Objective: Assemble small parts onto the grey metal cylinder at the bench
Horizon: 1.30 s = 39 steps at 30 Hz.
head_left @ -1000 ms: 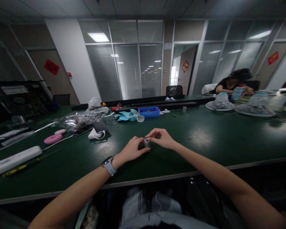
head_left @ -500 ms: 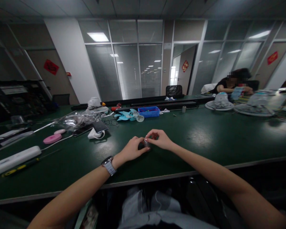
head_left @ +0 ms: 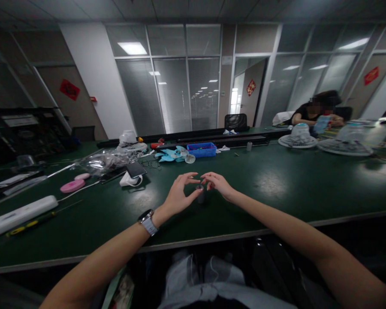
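Observation:
A small grey cylindrical container [head_left: 200,196] stands upright on the green table [head_left: 263,214] in front of me. My left hand [head_left: 181,193] is at its left side, fingers spread and thumb near the rim, holding nothing. Just right of and above the container is my right hand [head_left: 217,184], its fingers bent and apart, with nothing visible in them. The fingertips of both hands come close together over the container.
A blue basket [head_left: 202,150] and light-blue fan blades [head_left: 172,155] lie beyond my hands. On the left are a white charger [head_left: 128,179], pink discs [head_left: 72,186], a screwdriver [head_left: 24,227] and a power strip [head_left: 22,214]. A person sits at the far right near fan covers [head_left: 297,138].
My left hand has opened away from the container, its fingers rising. My right hand has drawn slightly right off the container's top and loosened its fingers.

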Each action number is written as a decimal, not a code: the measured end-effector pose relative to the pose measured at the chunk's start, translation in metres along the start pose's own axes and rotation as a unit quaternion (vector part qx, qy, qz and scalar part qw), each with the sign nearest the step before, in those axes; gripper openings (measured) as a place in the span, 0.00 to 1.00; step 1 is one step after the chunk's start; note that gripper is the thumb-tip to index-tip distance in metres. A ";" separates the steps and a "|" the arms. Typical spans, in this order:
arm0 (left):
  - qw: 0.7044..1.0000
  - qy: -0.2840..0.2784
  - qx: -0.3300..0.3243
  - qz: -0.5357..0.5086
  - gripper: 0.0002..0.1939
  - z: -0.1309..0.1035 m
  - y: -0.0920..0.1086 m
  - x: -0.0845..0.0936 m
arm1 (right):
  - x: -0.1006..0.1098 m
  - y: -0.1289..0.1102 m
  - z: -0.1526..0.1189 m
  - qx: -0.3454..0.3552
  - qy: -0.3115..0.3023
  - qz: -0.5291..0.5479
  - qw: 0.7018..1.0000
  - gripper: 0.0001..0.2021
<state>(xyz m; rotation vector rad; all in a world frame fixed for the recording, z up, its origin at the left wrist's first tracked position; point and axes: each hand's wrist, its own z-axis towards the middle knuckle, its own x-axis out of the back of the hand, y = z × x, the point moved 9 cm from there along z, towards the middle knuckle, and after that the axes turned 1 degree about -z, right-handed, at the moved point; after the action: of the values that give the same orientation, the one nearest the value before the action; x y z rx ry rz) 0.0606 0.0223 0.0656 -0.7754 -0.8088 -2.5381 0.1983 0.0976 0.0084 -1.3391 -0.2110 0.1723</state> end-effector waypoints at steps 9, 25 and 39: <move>0.995 0.004 0.053 -0.090 0.09 0.006 -0.016 -0.008 | -0.036 0.000 -0.019 0.019 -0.196 -0.093 0.976 0.27; 0.977 -0.164 0.135 -0.008 0.07 -0.008 -0.066 -0.023 | -0.030 -0.001 -0.020 -0.003 -0.170 -0.109 0.979 0.23; 0.996 0.034 0.085 0.014 0.09 0.000 -0.037 0.012 | -0.032 -0.007 -0.024 0.030 -0.199 -0.163 0.966 0.27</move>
<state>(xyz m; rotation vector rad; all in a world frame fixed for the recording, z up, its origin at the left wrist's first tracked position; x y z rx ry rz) 0.0332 0.0490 0.0575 -0.6364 -0.9692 -2.4188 0.1730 0.0659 0.0085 -1.1798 -0.7561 0.1668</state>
